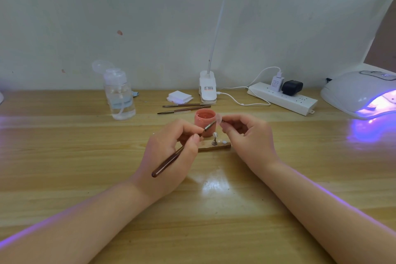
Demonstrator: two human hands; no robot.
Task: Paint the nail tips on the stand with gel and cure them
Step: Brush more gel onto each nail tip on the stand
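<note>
The person is holding a nail tip (218, 117) up above the worktop (64, 156), just in front of the open pink gel pot (204, 119). The tip is looking thin, clear and very light, probably glossy and easy to flick away, so it is best taken by the small peg under it rather than by its face, which the gel has to cover. The right hand (249, 137) is doing just that: its fingers (228, 128) are curling in and pinching the peg, thumb against forefinger, though the contact itself is too small to make out clearly. The left hand (169, 152) is gripping a dark-handled brush (177, 152) like a pen, fingers pressed together around the shaft, and the bristle end is reaching the tip. The stroke is likely calling for a light, steady touch, since hard pressure could twist the tip.

Below the hands the wooden stand (214, 147) is carrying another peg (214, 139). The curing lamp (360, 94) is glowing violet at the far right of the worktop, well apart.
</note>
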